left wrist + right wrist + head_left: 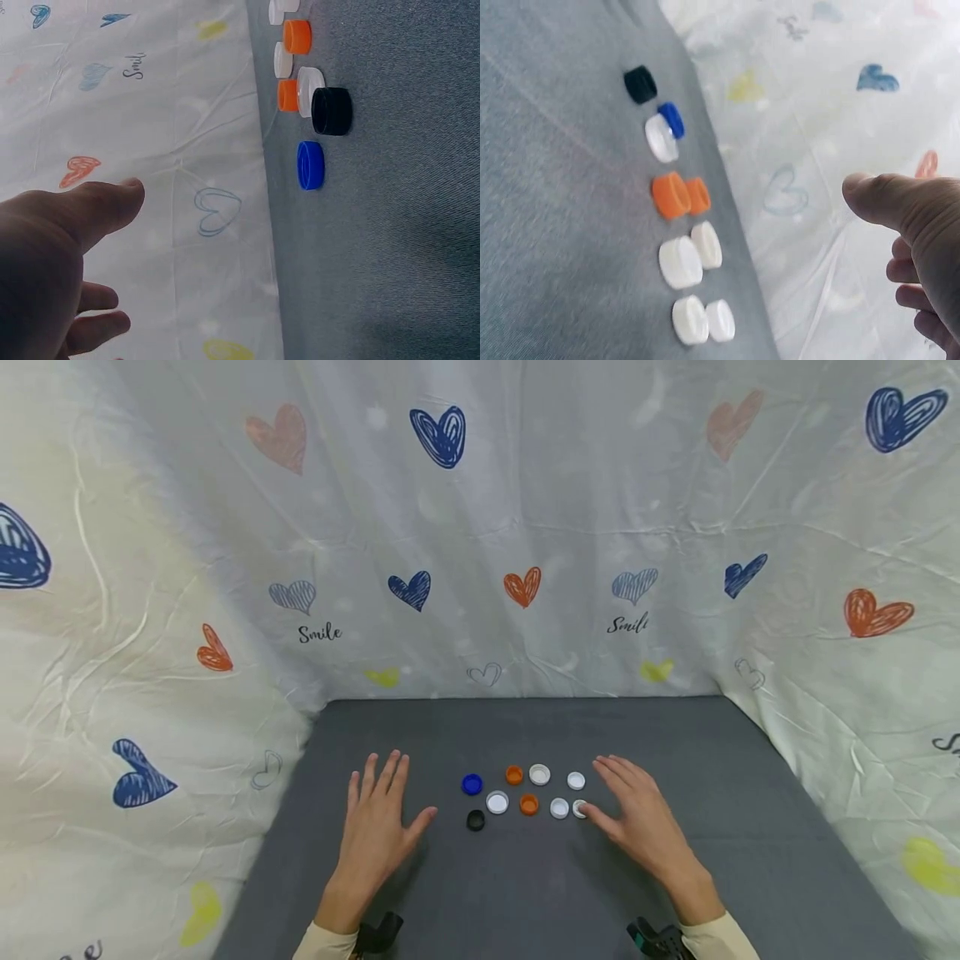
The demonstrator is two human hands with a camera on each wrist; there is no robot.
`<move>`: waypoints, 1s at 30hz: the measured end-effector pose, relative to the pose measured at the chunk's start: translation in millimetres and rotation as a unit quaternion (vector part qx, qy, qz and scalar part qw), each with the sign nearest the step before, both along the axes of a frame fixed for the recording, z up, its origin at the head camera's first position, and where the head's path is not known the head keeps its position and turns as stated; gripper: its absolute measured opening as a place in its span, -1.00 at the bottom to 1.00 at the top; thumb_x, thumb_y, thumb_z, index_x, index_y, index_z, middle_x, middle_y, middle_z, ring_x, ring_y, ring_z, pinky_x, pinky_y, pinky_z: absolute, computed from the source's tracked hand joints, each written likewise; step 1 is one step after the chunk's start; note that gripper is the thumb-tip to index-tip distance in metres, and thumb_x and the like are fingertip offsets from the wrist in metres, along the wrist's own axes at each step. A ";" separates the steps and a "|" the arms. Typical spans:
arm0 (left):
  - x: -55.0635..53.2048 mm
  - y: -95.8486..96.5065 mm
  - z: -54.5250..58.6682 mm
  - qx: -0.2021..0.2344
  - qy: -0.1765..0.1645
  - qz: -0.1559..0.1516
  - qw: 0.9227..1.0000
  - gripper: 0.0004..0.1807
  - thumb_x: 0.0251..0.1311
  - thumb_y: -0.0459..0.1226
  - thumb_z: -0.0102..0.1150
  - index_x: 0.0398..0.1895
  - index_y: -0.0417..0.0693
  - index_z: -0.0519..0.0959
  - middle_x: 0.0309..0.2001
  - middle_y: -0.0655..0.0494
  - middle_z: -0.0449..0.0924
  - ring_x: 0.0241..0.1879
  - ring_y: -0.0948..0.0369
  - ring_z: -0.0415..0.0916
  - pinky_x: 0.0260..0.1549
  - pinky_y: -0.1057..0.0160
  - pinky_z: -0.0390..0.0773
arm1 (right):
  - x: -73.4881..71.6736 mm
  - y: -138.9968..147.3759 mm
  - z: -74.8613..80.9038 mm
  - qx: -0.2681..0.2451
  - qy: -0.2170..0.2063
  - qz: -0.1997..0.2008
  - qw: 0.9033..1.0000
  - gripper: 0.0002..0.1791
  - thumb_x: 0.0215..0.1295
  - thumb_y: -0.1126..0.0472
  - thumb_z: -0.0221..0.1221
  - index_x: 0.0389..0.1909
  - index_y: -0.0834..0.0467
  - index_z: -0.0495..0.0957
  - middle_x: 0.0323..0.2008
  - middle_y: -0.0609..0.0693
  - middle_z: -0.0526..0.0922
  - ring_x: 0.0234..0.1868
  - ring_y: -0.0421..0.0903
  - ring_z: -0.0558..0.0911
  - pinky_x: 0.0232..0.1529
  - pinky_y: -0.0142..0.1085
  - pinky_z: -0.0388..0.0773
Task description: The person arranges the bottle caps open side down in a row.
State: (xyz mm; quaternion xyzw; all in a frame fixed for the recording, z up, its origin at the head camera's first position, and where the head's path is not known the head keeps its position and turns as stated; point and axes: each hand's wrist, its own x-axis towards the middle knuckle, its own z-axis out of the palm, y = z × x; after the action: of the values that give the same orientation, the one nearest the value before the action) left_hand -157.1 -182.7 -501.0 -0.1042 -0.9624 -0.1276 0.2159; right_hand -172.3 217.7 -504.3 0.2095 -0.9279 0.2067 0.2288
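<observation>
Small bottle caps lie in a loose cluster on the grey table: a blue cap, a black cap, two orange caps and several white caps. To their left is my left hand, fingers spread and straight, holding nothing. My right hand is on the other side, fingers extended together and thumb out, also with nothing in it. From the head view the right thumb overlaps the edge of a white cap; the right wrist view shows that thumb apart from the caps.
The grey tabletop extends around the caps and under both hands. Behind it and along both sides hangs a white cloth printed with hearts and "Smile". A dark wrist-worn device sits at the right sleeve, another at the left.
</observation>
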 end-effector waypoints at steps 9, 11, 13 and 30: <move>-3.1 2.7 6.1 0.037 0.022 -0.042 0.998 0.00 0.01 0.07 0.51 0.44 -0.24 0.34 0.38 -0.19 0.41 0.43 -0.17 0.28 0.39 -0.16 0.25 | -8.8 -23.5 13.3 0.018 0.007 0.044 0.999 -0.24 0.06 -0.11 0.48 0.23 0.20 0.56 0.22 0.11 0.61 0.29 0.13 0.51 0.31 0.12 0.35; -2.5 3.8 7.7 0.040 0.015 -0.044 0.998 -0.02 0.00 0.06 0.53 0.43 -0.24 0.36 0.37 -0.19 0.43 0.42 -0.15 0.30 0.38 -0.15 0.27 | -10.0 -29.4 15.7 0.024 0.005 0.051 0.998 -0.25 0.07 -0.10 0.48 0.23 0.20 0.56 0.21 0.10 0.61 0.28 0.12 0.52 0.30 0.12 0.37; -1.8 4.9 8.7 0.042 0.005 -0.046 0.998 -0.03 -0.01 0.05 0.54 0.42 -0.23 0.37 0.37 -0.18 0.44 0.41 -0.13 0.32 0.37 -0.15 0.29 | -11.3 -35.0 17.3 0.027 0.004 0.064 0.998 -0.27 0.08 -0.09 0.48 0.23 0.19 0.57 0.20 0.09 0.62 0.26 0.11 0.53 0.29 0.11 0.39; -5.2 23.9 -7.4 0.052 -0.061 -0.064 0.995 -0.16 -0.09 0.01 0.60 0.29 -0.13 0.54 0.23 -0.05 0.59 0.35 -0.03 0.42 0.21 -0.10 0.49 | -26.8 -81.1 -7.0 0.072 0.013 0.129 0.989 -0.31 0.11 -0.14 0.44 0.19 0.18 0.61 0.14 0.05 0.66 0.23 0.07 0.56 0.27 0.04 0.46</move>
State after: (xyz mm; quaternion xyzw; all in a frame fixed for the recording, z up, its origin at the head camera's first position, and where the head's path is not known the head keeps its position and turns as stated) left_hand -162.3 -158.8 -508.3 -0.1463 -0.9573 -0.1969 0.1531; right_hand -199.1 136.5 -511.3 0.3458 -0.9026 0.1642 0.1968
